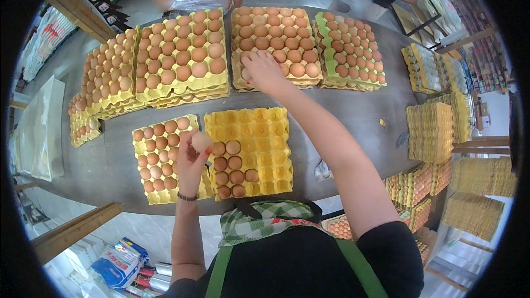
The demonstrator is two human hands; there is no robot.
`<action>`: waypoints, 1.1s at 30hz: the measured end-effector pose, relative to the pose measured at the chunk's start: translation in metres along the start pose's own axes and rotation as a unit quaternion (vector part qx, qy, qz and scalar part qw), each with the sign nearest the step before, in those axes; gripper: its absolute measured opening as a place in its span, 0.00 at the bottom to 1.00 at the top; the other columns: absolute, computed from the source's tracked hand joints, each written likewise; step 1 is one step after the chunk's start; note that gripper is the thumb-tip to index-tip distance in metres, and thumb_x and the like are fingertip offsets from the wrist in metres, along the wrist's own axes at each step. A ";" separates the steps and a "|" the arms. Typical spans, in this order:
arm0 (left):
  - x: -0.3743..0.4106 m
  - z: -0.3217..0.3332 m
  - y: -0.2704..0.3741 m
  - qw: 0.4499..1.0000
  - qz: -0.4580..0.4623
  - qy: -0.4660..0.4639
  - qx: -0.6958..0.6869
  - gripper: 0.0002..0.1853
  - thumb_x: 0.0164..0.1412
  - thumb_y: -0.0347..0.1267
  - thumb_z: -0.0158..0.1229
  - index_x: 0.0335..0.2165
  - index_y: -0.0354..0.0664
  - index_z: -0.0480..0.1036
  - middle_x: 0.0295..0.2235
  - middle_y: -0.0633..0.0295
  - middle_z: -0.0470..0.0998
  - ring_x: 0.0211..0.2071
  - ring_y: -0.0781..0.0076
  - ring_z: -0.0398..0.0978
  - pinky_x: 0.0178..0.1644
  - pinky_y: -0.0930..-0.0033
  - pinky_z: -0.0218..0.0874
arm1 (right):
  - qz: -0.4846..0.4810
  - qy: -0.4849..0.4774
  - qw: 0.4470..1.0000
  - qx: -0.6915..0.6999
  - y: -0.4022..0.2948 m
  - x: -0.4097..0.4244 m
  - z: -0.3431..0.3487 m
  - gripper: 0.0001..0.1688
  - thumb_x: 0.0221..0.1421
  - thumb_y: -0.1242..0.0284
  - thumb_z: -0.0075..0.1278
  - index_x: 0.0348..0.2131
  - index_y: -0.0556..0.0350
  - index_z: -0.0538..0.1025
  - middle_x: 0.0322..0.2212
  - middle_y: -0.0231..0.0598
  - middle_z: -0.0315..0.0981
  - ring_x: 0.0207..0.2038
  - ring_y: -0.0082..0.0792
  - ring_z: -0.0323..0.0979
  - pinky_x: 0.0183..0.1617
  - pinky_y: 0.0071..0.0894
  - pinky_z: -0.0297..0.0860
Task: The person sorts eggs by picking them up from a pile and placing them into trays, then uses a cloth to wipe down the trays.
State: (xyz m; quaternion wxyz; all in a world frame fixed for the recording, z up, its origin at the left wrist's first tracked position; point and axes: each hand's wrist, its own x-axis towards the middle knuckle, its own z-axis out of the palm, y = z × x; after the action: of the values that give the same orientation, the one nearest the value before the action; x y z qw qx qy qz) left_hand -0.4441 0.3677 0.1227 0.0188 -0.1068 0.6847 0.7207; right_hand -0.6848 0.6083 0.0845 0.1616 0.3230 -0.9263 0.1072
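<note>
My left hand (193, 163) holds a pale egg (201, 142) between thumb and fingers, above the gap between two near egg trays. Brown eggs fill much of the left pulp tray (157, 198). The yellow tray (265, 149) beside it has several brown eggs in its left columns, and its other cups are bare. Farther off, my right hand (261, 68) reaches over the front left corner of a stacked tray of brown eggs (275, 43). Its fingers curl down among the eggs there; whether they grip one is hidden.
More stacked egg trays (182, 49) line the table's far side, one with a green tray edge (327, 51). Piled empty pulp trays (430, 132) stand at the right. Two people stand across the table, near plastic bags. A broken shell piece (382, 122) lies on the grey table (356, 111).
</note>
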 end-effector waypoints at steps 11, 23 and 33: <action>0.173 0.094 0.032 0.898 0.297 -0.048 0.323 0.28 0.49 0.29 0.67 0.49 0.40 0.68 0.40 0.57 0.76 0.44 0.59 0.75 0.50 0.59 0.65 | 0.268 0.128 0.825 0.481 0.029 -0.025 -0.034 0.23 0.52 0.77 0.61 0.45 0.59 0.68 0.38 0.35 0.72 0.41 0.27 0.72 0.45 0.28 0.69; 0.205 0.109 0.015 0.690 0.402 -0.091 0.595 0.23 0.46 0.34 0.66 0.43 0.48 0.72 0.40 0.61 0.74 0.47 0.59 0.69 0.55 0.56 0.56 | 0.441 0.053 0.658 0.608 -0.041 -0.170 -0.061 0.22 0.56 0.74 0.59 0.48 0.59 0.69 0.40 0.36 0.75 0.37 0.22 0.73 0.40 0.23 0.71; 0.194 0.095 0.015 0.683 0.451 -0.048 0.573 0.27 0.49 0.33 0.64 0.50 0.44 0.70 0.49 0.56 0.72 0.52 0.56 0.67 0.59 0.55 0.54 | 0.425 -0.039 0.643 0.636 -0.113 -0.195 -0.028 0.23 0.54 0.71 0.61 0.48 0.54 0.71 0.38 0.32 0.73 0.36 0.22 0.71 0.38 0.24 0.71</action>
State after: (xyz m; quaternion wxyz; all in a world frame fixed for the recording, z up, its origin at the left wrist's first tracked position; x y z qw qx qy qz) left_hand -0.6487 0.4376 0.1058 -0.2185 0.2810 0.9276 0.1137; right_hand -0.4628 0.6402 0.0491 -0.1836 -0.0791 -0.6709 0.7141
